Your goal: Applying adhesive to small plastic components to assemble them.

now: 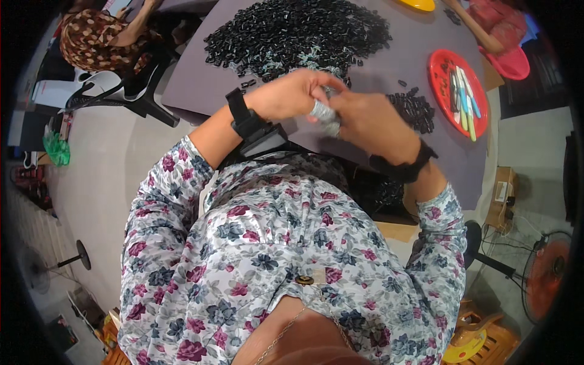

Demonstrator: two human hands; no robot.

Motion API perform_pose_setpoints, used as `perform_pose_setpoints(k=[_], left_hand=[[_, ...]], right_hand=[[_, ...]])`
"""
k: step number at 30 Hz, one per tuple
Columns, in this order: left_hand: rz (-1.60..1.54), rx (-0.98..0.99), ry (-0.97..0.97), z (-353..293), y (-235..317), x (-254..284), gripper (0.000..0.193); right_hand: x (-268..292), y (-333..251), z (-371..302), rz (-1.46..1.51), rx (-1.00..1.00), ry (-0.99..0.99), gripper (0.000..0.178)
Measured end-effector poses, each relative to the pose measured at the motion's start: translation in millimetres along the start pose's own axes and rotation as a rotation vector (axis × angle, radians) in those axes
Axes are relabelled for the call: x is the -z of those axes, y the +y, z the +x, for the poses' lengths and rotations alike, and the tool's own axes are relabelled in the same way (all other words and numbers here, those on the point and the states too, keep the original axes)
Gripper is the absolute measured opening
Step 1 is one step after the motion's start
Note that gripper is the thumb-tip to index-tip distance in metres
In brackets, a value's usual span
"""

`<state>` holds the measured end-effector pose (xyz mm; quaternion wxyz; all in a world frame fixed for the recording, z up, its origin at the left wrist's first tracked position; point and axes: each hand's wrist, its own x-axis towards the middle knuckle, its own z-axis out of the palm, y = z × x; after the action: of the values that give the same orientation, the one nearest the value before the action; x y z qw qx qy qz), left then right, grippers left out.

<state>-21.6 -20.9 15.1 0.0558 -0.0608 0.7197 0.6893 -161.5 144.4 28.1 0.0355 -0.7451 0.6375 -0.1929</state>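
Note:
In front of my chest, at the near edge of the table, my left hand [289, 94] and my right hand [371, 125] meet with fingers bent. Between them is a small silvery-grey piece [325, 115], pinched from both sides. Motion blur and the fingers hide its exact kind. Just beyond my hands spreads a big heap of small black plastic-looking parts [298, 33], with pale greenish-grey bits mixed in along its near side. A smaller pile of black parts [415, 109] lies beside my right hand.
A red oval tray [435, 67] at the right holds several slim-handled tools and dark bits. Black parts lie in an open box [389, 193] below the table edge. Two other people sit at the far left and far right. A chair [143, 100] stands left, a fan [553, 274] right.

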Motion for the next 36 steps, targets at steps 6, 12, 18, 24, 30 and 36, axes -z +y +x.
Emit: perform_pose_setpoints(k=[6,12,18,24,30,36], left_hand=[[0.036,0.13,-0.076,-18,-15,-28,0.07],[0.106,0.15,-0.072,-17,-17,-36,0.069],[0.021,0.153,-0.068,-16,-20,-36,0.065],[0.008,0.164,-0.053,-21,-22,-40,0.063],[-0.059,0.058,-0.03,-19,-26,-35,0.056],[0.524,-0.117,0.345,-1,-37,-16,0.034]], right_hand=[[-33,-16,-34,0.1,0.002,-0.089,0.019],[-44,-11,-45,0.122,-0.018,-0.134,0.025],[-43,-12,-45,0.119,-0.016,-0.022,0.02],[-39,-13,-45,0.155,0.039,-0.088,0.019],[-48,-6,-47,0.299,-0.044,0.019,0.019],[2,49,-64,-0.106,-0.245,0.127,0.016]])
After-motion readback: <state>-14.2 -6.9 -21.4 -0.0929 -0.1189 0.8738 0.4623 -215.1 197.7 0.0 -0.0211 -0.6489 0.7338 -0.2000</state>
